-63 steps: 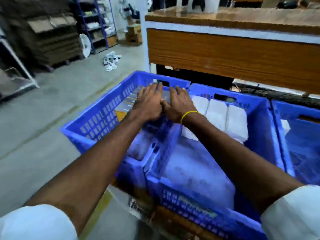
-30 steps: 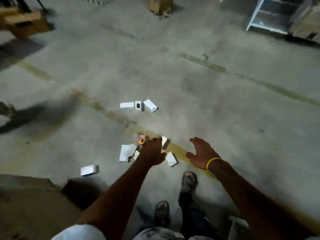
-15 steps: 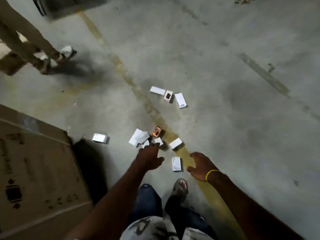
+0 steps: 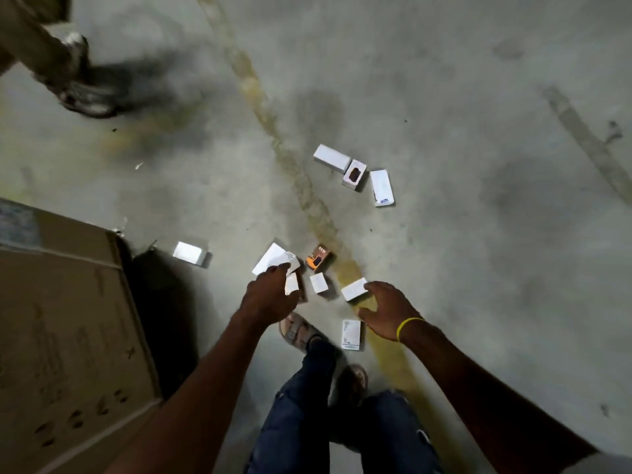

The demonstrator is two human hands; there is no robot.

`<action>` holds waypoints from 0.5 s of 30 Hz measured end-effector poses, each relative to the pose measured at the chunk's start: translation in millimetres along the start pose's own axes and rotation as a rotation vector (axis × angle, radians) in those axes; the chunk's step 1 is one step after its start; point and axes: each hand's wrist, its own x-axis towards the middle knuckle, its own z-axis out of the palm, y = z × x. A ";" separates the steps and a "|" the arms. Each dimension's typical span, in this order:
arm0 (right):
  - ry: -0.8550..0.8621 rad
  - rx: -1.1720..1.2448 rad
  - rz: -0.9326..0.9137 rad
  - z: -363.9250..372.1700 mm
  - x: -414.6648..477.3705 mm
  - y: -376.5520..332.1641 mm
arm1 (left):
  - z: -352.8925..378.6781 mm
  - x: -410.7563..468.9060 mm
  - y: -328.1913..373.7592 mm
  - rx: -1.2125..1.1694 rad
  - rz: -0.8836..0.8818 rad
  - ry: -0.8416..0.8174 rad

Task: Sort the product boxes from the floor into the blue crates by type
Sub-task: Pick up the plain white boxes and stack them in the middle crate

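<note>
A white box (image 4: 354,289) lies slanted just left of the spread right hand (image 4: 386,307); the left hand (image 4: 270,295) hides its grip.

Blurred foot (image 4: 82,97), carton (image 4: 68,336) cropped (left edge), box (image 4: 382,188) lettering unreadable

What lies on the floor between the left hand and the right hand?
In the head view, a small white box lies between the left hand and the right hand.

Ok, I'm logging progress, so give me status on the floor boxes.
Left hand over the pile of small white cardboard boxes, grip unclear. Right hand open at a flat white cardboard box. Big brown cardboard carton left, not blocking.
</note>
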 end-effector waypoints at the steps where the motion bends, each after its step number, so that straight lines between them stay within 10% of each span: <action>1: -0.002 -0.002 0.007 -2.9 17.1 0.7 | -1.0 15.6 -6.1 -0.011 -0.018 0.005; 15: 0.040 0.020 0.000 -69.1 270.8 13.9 | 17.8 236.0 -70.6 -0.046 -0.233 -0.040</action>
